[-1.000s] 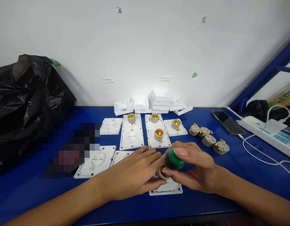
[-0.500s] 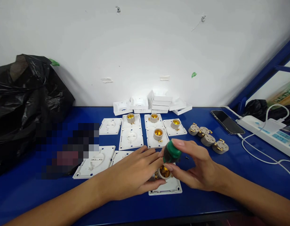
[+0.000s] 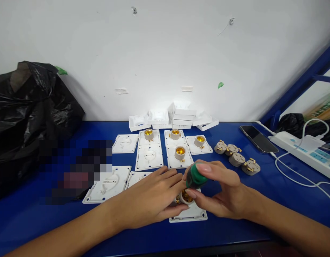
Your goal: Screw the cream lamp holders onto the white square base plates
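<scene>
Blue tbl, grn hndl in R grip

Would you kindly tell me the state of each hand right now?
Left hand: closed around a lamp socket.
Right hand: closed, holding a green-and-black screwdriver handle.

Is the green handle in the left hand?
No, the thumb and fingers of the right hand grip the green handle.

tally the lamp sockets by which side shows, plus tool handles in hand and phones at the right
Lamp sockets showing gold insides: 5, one at the left hand
Sockets showing undersides: 4
Green-and-black tool handle in right hand: 1
Smartphone: 1
Total: 11
</scene>
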Demonstrator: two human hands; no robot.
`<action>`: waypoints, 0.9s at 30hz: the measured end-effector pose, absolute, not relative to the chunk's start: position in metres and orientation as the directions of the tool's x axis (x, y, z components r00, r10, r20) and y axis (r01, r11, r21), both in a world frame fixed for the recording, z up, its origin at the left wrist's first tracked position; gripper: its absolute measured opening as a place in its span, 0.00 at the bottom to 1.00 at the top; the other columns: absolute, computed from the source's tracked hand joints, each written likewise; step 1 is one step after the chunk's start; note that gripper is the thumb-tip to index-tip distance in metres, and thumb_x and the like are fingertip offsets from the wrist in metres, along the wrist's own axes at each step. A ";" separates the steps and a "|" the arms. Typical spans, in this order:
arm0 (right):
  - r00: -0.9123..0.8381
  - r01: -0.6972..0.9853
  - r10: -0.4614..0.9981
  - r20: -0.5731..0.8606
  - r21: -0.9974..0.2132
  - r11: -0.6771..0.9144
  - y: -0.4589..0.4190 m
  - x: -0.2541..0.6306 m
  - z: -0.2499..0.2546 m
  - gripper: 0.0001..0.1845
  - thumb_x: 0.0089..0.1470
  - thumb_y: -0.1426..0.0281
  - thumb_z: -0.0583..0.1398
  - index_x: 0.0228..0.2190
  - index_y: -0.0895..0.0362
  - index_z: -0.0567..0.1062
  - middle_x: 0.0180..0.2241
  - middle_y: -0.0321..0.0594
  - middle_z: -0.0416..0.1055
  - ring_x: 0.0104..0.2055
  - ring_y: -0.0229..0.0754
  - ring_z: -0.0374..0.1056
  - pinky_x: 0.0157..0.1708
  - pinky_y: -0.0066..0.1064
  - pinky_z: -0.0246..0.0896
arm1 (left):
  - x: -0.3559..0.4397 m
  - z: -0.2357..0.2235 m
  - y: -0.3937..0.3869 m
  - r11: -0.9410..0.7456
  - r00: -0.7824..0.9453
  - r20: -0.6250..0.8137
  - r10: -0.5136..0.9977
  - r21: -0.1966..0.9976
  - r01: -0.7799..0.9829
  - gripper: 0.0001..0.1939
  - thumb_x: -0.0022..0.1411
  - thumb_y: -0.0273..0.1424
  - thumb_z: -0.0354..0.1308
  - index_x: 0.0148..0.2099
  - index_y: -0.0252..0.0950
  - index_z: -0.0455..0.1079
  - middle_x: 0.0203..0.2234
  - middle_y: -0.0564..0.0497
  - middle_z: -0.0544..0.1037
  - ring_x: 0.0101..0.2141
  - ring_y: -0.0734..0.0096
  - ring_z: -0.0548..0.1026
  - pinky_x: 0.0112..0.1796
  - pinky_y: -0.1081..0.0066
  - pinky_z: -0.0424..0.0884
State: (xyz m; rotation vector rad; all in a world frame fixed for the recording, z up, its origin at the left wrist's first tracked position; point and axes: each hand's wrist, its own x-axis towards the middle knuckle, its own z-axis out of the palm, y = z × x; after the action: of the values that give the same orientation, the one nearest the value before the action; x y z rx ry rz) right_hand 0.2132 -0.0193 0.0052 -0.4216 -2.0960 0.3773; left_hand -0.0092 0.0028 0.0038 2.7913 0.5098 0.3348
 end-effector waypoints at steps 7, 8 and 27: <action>-0.510 0.147 0.435 0.742 -0.423 0.894 -0.019 0.212 0.005 0.44 0.63 0.79 0.62 0.70 0.40 0.49 0.35 0.34 0.73 0.31 0.39 0.71 0.30 0.32 0.73 | -0.009 0.004 0.003 -0.896 0.911 0.170 0.375 0.320 0.309 0.09 0.75 0.37 0.53 0.43 0.37 0.68 0.41 0.45 0.77 0.41 0.59 0.75 0.43 0.63 0.72; -0.509 0.154 0.437 0.742 -0.421 0.894 -0.019 0.212 0.005 0.45 0.62 0.79 0.62 0.70 0.41 0.48 0.36 0.35 0.73 0.31 0.39 0.71 0.29 0.32 0.72 | -0.009 0.004 0.003 -0.894 0.910 0.171 0.378 0.325 0.310 0.09 0.75 0.37 0.53 0.44 0.36 0.68 0.42 0.45 0.77 0.41 0.59 0.75 0.42 0.63 0.72; -0.526 0.128 0.441 0.728 -0.445 0.887 -0.019 0.213 0.004 0.47 0.60 0.81 0.61 0.70 0.40 0.48 0.35 0.35 0.68 0.31 0.41 0.68 0.31 0.36 0.74 | -0.009 0.004 0.005 -0.890 0.920 0.135 0.368 0.337 0.306 0.07 0.73 0.34 0.54 0.42 0.36 0.66 0.41 0.46 0.76 0.40 0.60 0.75 0.40 0.65 0.72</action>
State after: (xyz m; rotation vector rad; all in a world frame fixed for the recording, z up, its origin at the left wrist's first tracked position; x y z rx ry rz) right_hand 0.2132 -0.0192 0.0045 -0.4087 -2.1106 0.4211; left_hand -0.0087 0.0046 0.0037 2.7682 0.4987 0.2811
